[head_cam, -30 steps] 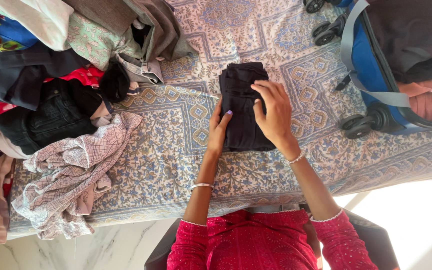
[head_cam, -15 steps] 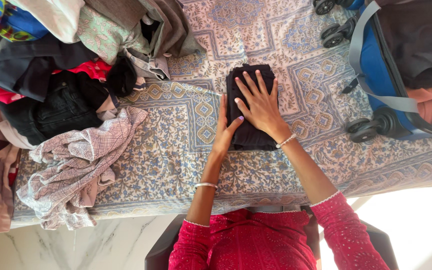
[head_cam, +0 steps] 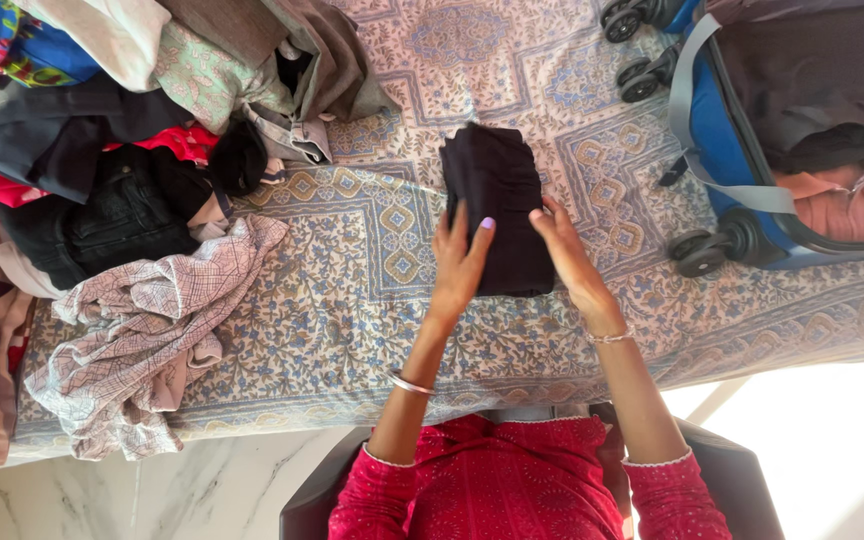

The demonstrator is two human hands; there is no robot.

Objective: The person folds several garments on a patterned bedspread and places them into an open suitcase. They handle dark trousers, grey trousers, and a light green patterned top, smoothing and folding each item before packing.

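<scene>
A folded black garment (head_cam: 497, 185) lies on the patterned bedsheet (head_cam: 352, 300) in front of me. My left hand (head_cam: 462, 262) grips its near left edge, thumb on top of the cloth. My right hand (head_cam: 567, 255) holds the near right edge, fingers pointing away from me along the side. Both wrists wear thin bangles, and my sleeves are red.
A heap of unfolded clothes (head_cam: 132, 120) fills the left of the bed, with a pale checked shirt (head_cam: 142, 340) lying nearest the edge. An open blue wheeled suitcase (head_cam: 752, 130) holding dark and pink clothes stands at the right. Marble floor (head_cam: 152, 500) shows below.
My right hand has come off the top of the black garment and moved to its right edge. My left hand has closed onto the left edge.
</scene>
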